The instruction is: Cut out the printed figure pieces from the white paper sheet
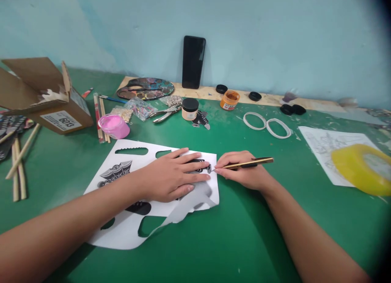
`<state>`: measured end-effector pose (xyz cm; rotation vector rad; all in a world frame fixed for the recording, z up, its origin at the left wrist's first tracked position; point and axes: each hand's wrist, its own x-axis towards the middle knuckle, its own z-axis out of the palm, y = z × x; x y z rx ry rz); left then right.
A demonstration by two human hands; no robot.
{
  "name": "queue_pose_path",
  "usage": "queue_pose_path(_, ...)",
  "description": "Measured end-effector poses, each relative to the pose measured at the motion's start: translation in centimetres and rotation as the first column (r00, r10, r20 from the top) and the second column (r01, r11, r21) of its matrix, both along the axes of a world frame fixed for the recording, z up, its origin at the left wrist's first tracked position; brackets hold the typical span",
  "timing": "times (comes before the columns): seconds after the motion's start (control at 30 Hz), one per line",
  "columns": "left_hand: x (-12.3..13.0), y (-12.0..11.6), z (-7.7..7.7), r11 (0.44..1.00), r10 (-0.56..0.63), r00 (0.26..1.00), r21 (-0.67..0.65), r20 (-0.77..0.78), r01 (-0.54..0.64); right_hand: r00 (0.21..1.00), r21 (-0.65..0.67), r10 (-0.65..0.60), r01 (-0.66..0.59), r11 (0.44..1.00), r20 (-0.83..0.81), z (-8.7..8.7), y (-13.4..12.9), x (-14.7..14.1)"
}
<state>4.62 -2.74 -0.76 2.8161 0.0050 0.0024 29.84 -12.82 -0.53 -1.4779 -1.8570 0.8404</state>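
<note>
My left hand [174, 175] lies flat with fingers spread on a white paper sheet [119, 230] printed with black figures. Several shapes are cut out of the sheet, and green shows through the holes. A loose cut strip [175, 211] curls at its near edge. In the closed fingers of my right hand [244, 171] is a slim gold craft knife [262, 161], its silver tip at a small black printed figure [208, 168] near the sheet's right edge. Part of that figure is hidden under my left fingers.
Behind the sheet stand a pink paint jar [114, 126], a black-lidded jar [190, 108], pliers [166, 113] and an orange paint jar [229, 100]. A phone [193, 63] leans on the wall. Left is a cardboard box [67, 116]; right, a yellow tape roll [348, 164] on a drawing [317, 144].
</note>
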Motion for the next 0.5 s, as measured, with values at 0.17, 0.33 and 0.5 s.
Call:
queue_pose_path(0.17, -0.04, 0.02, 0.01, 1.0, 0.001, 1.0, -0.012, -0.013, -0.001, 1.0, 0.004, 0.009, -0.009, 1.0, 0.0, 0.11, 0.02, -0.07)
queue_pose_path(0.33, -0.14, 0.07, -0.06, 1.0, 0.0, 1.0, -0.017, -0.007, 0.0, 1.0, -0.003, 0.008, -0.008, 1.0, -0.005, 0.22, -0.03, -0.07)
queue_pose_path(0.5, -0.07, 0.08, -0.02, 1.0, -0.005, 1.0, 0.005, 0.002, 0.005, 1.0, 0.014, 0.021, -0.021, 1.0, 0.002, 0.17, -0.04, -0.05)
